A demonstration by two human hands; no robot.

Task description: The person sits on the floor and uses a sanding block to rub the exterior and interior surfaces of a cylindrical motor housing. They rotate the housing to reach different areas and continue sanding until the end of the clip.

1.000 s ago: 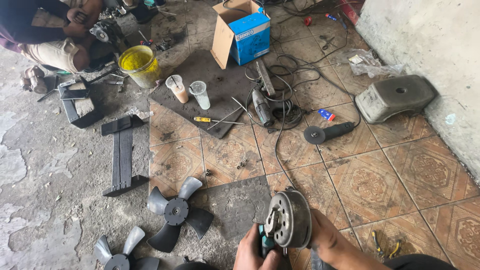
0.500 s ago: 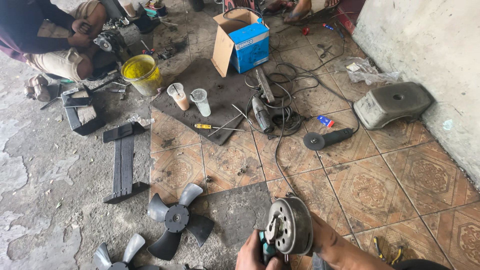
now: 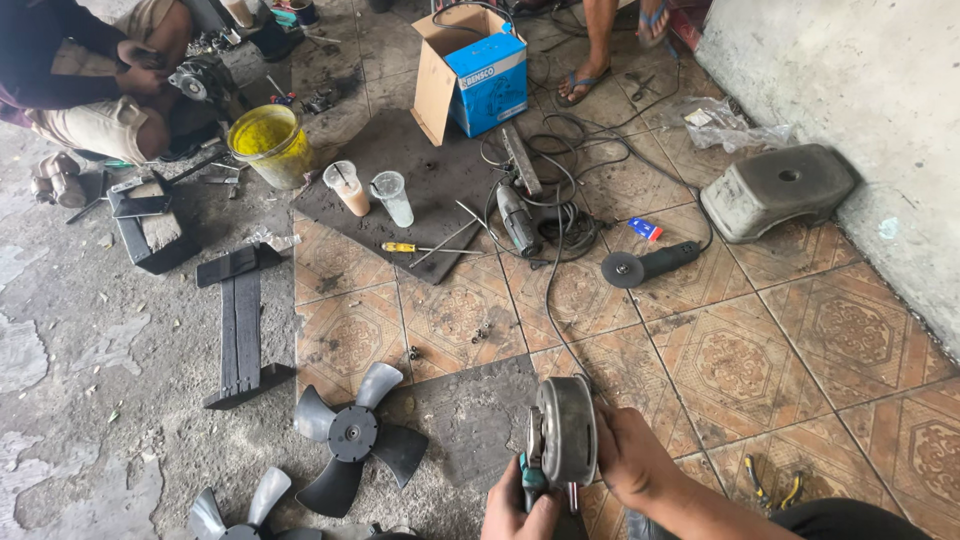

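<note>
Grey metal motor (image 3: 563,432), upright at the tiled floor's (image 3: 730,360) near edge, sits gripped in the right hand (image 3: 625,455); the left hand (image 3: 518,508) closes around a green-handled tool (image 3: 528,470). A black fan (image 3: 350,435) lies left, bare tiles right.

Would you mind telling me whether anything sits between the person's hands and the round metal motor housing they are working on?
Nothing visible does. The right hand grips the round metal motor housing directly from the side, and the left hand is right below it, holding a teal-handled tool against its face. The fan blade lies apart on the floor.
</note>
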